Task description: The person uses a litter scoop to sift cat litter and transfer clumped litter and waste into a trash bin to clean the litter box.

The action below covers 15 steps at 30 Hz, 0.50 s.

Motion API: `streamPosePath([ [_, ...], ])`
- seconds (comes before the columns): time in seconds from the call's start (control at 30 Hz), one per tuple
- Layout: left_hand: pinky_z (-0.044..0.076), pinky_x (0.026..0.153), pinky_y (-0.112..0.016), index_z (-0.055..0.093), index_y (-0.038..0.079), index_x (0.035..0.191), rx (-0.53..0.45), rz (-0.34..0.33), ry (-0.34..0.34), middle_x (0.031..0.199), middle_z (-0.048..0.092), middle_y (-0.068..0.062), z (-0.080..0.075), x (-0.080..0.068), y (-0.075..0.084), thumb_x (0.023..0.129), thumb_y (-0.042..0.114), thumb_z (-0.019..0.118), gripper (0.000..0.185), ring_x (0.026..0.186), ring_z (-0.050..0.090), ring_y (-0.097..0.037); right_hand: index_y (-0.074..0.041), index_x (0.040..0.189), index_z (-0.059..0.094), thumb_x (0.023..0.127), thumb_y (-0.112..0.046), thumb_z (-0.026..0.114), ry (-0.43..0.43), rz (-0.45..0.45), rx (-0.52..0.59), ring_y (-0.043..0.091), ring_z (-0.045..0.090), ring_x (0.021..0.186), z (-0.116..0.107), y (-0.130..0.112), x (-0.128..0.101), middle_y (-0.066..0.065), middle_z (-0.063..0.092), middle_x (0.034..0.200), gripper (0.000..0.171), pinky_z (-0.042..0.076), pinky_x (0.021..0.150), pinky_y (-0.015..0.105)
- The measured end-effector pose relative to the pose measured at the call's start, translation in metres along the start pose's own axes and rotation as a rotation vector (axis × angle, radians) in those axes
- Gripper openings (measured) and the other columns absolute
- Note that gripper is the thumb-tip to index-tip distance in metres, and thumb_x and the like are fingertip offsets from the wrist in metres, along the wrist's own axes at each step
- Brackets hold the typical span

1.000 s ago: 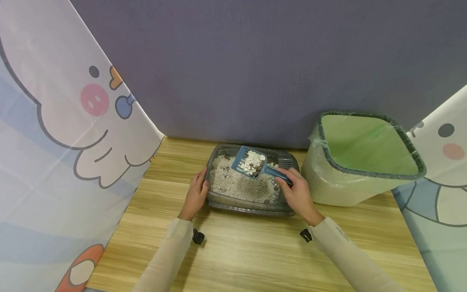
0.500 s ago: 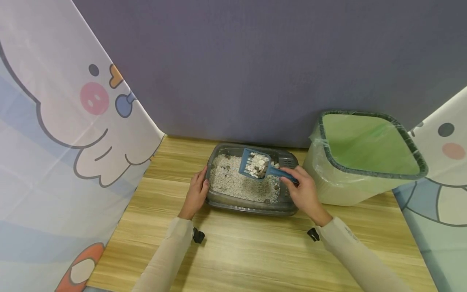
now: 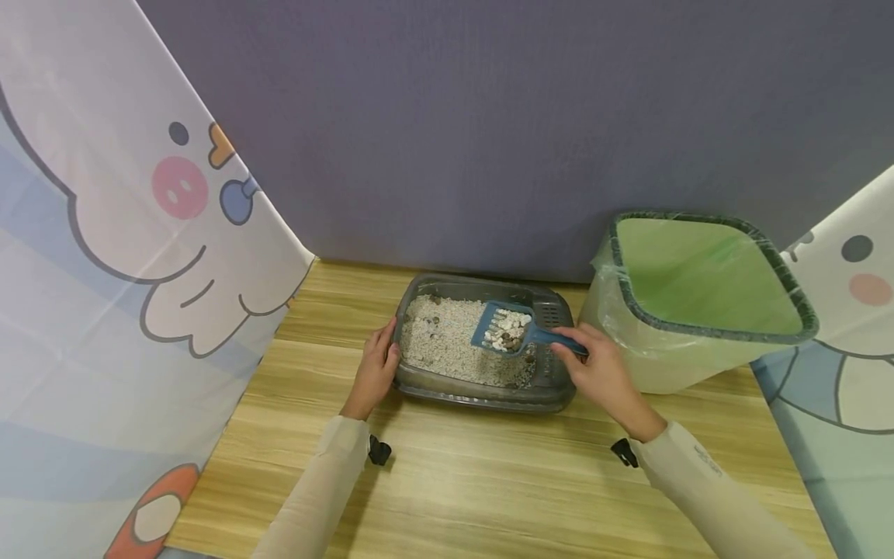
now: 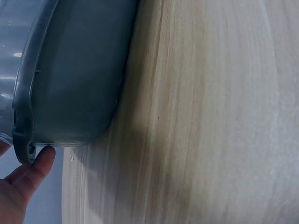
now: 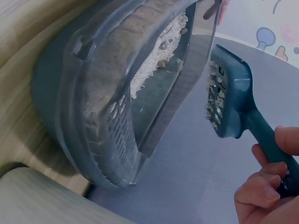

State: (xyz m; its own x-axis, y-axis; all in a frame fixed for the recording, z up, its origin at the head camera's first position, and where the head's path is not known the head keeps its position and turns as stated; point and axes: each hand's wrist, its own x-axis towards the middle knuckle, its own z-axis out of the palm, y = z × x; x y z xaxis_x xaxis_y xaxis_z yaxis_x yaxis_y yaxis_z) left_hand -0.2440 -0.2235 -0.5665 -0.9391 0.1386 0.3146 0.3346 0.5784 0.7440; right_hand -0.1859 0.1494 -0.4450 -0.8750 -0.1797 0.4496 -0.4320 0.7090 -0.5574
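Leftmost: left hand (image 3: pixel 375 369) holds the left end of the grey litter tray (image 3: pixel 482 396), thumb and fingers at the rim; I read it as steadying. Tray rests on the counter (image 3: pixel 447 481), long axis running left to right across the person's front. Pale litter (image 3: pixel 447 353) with a few dark lumps lies inside.

Right of tray centre: blue scoop (image 3: pixel 539 335) hangs above the litter, not touching it, bearing a load of pale and brown pieces (image 3: pixel 508 330). Its long axis runs roughly parallel to the tray's: blade at left, handle to the right and slightly nearer the person. Right hand (image 3: pixel 604 376) grasps the handle, over the tray's right end.

Key relation: bin (image 3: pixel 691 357) stands just right of the tray, its mouth higher than the tray rim. Right hand is the nearer one, between load and bin; blade points away from the bin.
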Motion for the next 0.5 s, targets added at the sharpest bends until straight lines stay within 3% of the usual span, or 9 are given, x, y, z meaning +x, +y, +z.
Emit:
streamPosePath([
  [0.37,0.034,0.095,-0.053,0.027,0.015,0.151,0.002,0.0,0.0,0.138,0.04,-0.013,0.0,-0.001,0.002,0.102,0.019,0.039,0.051,0.121,0.037,-0.03,-0.001,0.111,0.069,0.089,-0.016,0.067,-0.139,0.099,-0.114,0.013,0.038,0.052,-0.012,-0.008,0.004,0.0,0.053,0.073,0.027,0.033,0.051,0.033],
  [0.5,0.035,0.094,-0.053,0.028,0.015,0.151,0.002,0.005,0.009,0.137,0.041,-0.013,0.0,0.0,0.003,0.102,0.018,0.04,0.051,0.119,0.038,-0.03,-0.002,0.111,0.069,0.089,-0.016,0.067,-0.138,0.11,-0.11,0.014,0.038,0.052,-0.012,-0.008,0.003,0.0,0.053,0.073,0.027,0.033,0.051,0.033],
])
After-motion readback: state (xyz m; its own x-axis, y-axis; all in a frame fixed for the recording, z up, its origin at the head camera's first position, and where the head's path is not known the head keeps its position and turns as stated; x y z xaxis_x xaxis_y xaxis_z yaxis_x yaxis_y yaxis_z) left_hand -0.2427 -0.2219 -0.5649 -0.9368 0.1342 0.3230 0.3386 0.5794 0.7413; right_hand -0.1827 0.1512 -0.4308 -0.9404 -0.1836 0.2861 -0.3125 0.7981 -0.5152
